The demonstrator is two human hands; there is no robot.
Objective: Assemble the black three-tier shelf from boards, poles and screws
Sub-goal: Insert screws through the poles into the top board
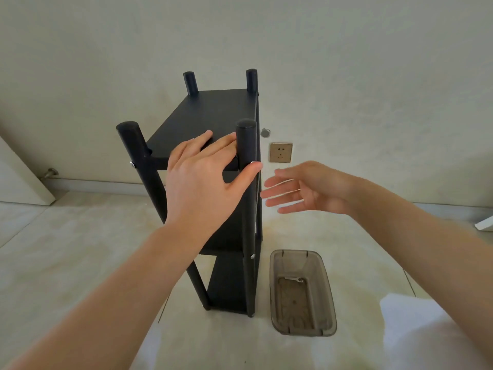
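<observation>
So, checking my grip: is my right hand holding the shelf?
No, the right hand hovers open beside the shelf, touching nothing.

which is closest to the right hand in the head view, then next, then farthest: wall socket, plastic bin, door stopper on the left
From the right hand:
1. Wall socket, on the wall just above the hand and slightly left.
2. Plastic bin, on the floor below the hand, right of the shelf.
3. Door stopper, far left at the wall base, beyond the shelf.

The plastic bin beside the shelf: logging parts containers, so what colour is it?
Translucent smoky grey-brown bin, seen in the head view.
</observation>
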